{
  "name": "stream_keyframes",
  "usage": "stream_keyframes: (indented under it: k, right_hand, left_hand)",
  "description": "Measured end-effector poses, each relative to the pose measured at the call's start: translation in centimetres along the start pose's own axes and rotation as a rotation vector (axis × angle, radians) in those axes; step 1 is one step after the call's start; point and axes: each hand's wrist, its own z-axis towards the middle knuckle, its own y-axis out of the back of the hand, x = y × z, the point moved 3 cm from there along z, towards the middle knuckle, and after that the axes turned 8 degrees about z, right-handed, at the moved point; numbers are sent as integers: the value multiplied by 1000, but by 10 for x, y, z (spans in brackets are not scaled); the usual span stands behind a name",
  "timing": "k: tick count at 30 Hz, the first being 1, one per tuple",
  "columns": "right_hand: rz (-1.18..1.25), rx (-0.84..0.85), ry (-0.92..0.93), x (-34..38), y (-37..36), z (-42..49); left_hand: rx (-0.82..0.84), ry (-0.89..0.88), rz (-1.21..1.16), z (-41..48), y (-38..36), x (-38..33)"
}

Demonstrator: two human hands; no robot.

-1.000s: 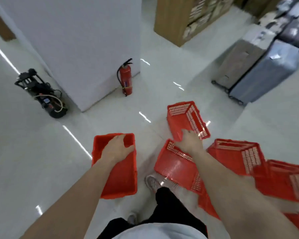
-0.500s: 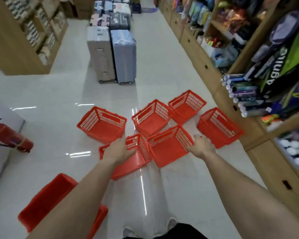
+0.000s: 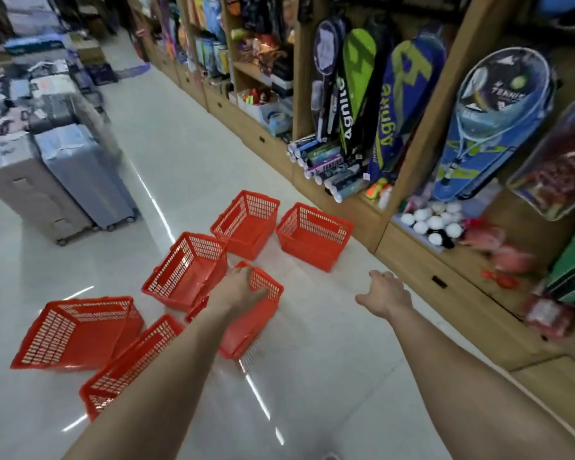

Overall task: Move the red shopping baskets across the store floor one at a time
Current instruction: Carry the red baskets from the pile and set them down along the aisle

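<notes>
Six red shopping baskets on the floor, all mouth-up, none stacked. Two suitcases [image 3: 63, 184] stand upright at left, side by side, well apart from the baskets. One long run of wooden shelving [image 3: 412, 234] fills the right side, hung with racket covers [image 3: 498, 127] and holding tubes and white balls.

Surface: pale glossy floor tiles [image 3: 312, 376] with streaks of reflected light. Room: a store aisle running away from the camera between the shelving and the suitcases; the far end is blurred.

Basket positions. Far pair: far-left basket [image 3: 246, 224] and far-right basket [image 3: 312, 235], near each other, the right one just beside the shelving base. Middle basket [image 3: 186, 270] sits just in front of the far-left one. Held basket [image 3: 249, 320] is at the centre, touching or nearly touching the middle basket; contact cannot be told. Near-left basket [image 3: 77, 330] lies at lower left, tilted. Nearest basket [image 3: 130, 363] is partly hidden by the left forearm.

Orientation of held basket: long axis runs roughly toward and away from the camera, slightly rightward at the far end. It looks tipped, far end higher.

Left hand [image 3: 238, 288]: grip closed over the far rim of the held basket, fingers curled inside the mesh wall.

Right hand [image 3: 384, 293]: grip spread loosely, holding nothing, hovering over bare floor between the held basket and the shelving.
</notes>
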Motion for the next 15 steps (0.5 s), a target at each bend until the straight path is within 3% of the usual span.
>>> stream_keyframes:
  k: [6, 15]
  right_hand:
    - [61, -15, -74, -69, 44, 45]
    - [93, 24, -163, -101, 68, 166]
  left_hand:
    - [17, -16, 102, 66, -14, -79]
    - [89, -21, 121, 213, -37, -112]
